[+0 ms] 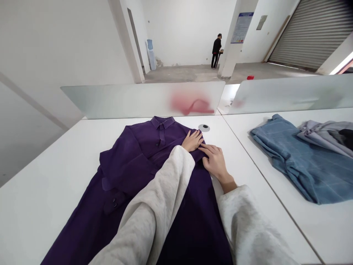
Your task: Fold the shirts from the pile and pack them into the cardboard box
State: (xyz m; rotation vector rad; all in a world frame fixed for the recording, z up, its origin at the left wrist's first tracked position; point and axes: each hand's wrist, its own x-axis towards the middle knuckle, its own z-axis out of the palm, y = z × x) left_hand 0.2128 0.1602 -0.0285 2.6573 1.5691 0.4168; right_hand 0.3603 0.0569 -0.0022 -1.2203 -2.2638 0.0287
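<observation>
Left hand [192, 141] flat on purple shirt [132, 158], right hand [215, 161] just beside

Shirt [135, 151] on table [55, 173], clothes [303, 162] to its right, partition [132, 100] behind

The garment [132, 158] is deep purple, plain from collar to hem, with dark buttons [114, 202]. The wearer's sleeves [165, 187] are a mottled pale grey. Under them the tabletop [35, 213] is white. To the right, blue cloth [309, 165] carries a thin, pale grid, beside lilac-grey fabric [314, 130]. The whitish frosted partition [124, 99] shows a red blur.
</observation>
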